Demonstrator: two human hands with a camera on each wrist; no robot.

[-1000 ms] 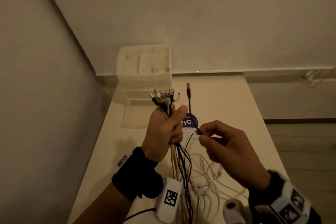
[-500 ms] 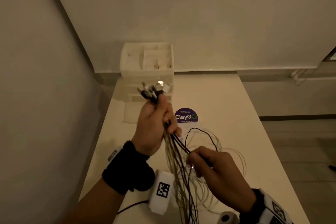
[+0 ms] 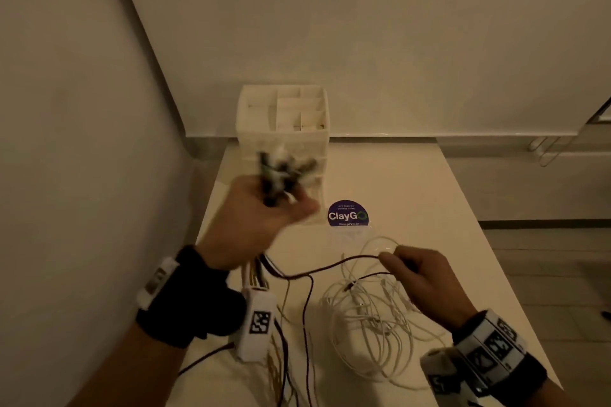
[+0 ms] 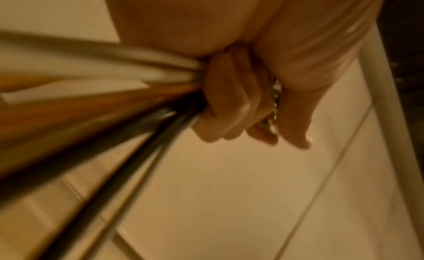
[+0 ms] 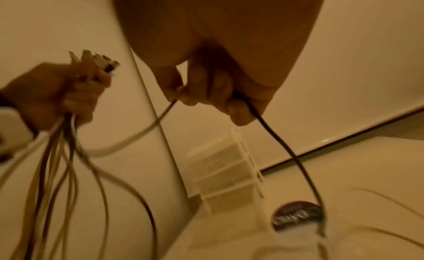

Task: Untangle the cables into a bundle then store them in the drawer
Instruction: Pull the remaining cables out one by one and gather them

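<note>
My left hand (image 3: 261, 218) is raised over the table's left side and grips a bundle of cables (image 3: 281, 172) just below their plug ends, which fan out above the fist. In the left wrist view its fingers (image 4: 231, 107) curl round the white, yellow and dark strands (image 4: 98, 93). Lower and to the right, my right hand (image 3: 413, 274) pinches a dark cable (image 3: 317, 269) running back to the bundle; the right wrist view shows that cable (image 5: 282, 142) passing through the curled fingers. Loose white cables (image 3: 370, 330) lie coiled on the table. The white drawer unit (image 3: 282, 129) stands at the back.
The pale table (image 3: 429, 195) sits in a corner, with a wall along its left and another behind. A round purple ClayGo sticker (image 3: 347, 215) lies right of the drawer unit. The table's right edge drops to a tiled floor (image 3: 545, 258).
My left hand swung the bundle left and tilted it, blurring it. My right hand moved right along the dark cable, pulling it out sideways from the bundle.
</note>
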